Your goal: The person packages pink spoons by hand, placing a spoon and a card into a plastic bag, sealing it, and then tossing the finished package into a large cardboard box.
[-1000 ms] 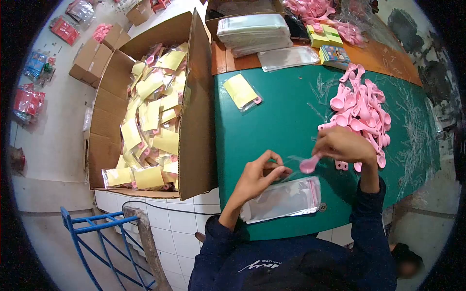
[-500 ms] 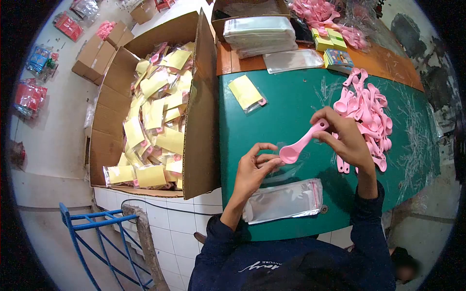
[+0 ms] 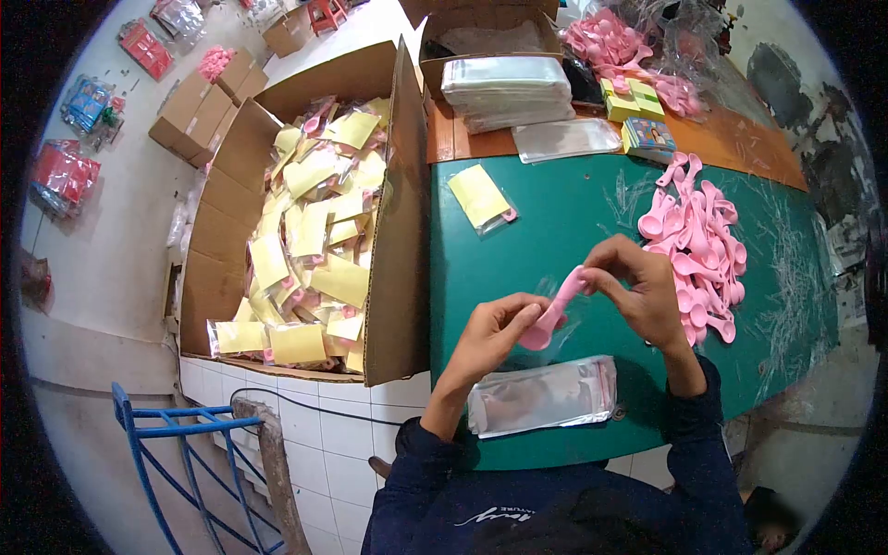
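A pink spoon [image 3: 552, 314] is held between my two hands above the green table. My right hand [image 3: 638, 285] pinches its handle end at the upper right. Near the bowl, the closed fingers of my left hand [image 3: 497, 335] grip the spoon. Just below lies a stack of clear plastic bags [image 3: 546, 396]. To the right of my right hand is a heap of pink spoons [image 3: 698, 240]. A packed bag with a yellow card [image 3: 479, 196] rests at the table's upper left.
A large cardboard box [image 3: 398, 222] full of packed yellow cards stands left of the table [image 3: 472, 268]. Bag stacks [image 3: 507, 91], small card stacks [image 3: 649, 137] and more pink spoons [image 3: 606, 42] lie along the back. A blue metal frame [image 3: 194, 432] stands lower left.
My left hand has moved from the bowl's tip to a grip beside the spoon's bowl. The spoon is turned more upright and lower, and my right hand has come down with it. The view has shifted slightly.
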Action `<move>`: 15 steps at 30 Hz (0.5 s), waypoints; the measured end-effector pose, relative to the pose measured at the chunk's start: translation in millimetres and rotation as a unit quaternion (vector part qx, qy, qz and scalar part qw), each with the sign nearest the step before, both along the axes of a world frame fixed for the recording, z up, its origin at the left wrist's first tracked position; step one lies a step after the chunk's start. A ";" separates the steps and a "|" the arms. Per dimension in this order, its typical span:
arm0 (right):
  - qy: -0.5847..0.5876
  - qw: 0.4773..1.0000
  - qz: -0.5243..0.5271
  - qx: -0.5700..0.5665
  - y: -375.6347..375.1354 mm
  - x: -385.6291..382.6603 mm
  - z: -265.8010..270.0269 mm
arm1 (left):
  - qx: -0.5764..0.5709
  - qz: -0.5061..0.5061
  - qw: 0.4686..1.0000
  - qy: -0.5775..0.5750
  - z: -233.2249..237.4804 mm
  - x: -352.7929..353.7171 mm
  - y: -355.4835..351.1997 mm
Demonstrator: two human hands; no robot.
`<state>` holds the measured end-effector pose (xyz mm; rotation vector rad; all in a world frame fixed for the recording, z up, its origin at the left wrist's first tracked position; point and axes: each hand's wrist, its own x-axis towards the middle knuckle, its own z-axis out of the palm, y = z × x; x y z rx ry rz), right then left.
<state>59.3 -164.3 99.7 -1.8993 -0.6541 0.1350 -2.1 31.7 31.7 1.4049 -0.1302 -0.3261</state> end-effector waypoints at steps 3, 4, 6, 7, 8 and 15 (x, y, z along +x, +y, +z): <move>-0.130 0.980 0.143 -0.046 0.9 6.7 -2.8 | -0.043 0.060 0.997 -0.012 7.3 4.5 -3.2; -0.132 0.976 0.174 -0.010 0.0 15.0 -4.5 | -0.068 0.070 0.995 0.003 10.2 4.9 -3.7; -0.124 0.971 0.198 0.057 -10.3 66.7 -12.6 | -0.117 0.088 0.989 0.033 15.0 2.8 -3.1; -0.113 0.971 0.192 0.088 -18.2 99.9 -18.0 | -0.114 0.093 0.989 -0.002 15.1 1.8 -2.3; -0.143 0.986 0.071 -0.040 -40.9 149.1 -18.6 | -0.111 0.098 0.988 -0.037 14.1 0.4 -1.0; -0.116 0.838 -0.369 -0.384 -148.3 284.4 -88.1 | -0.213 0.142 0.950 -0.178 3.5 -1.9 10.8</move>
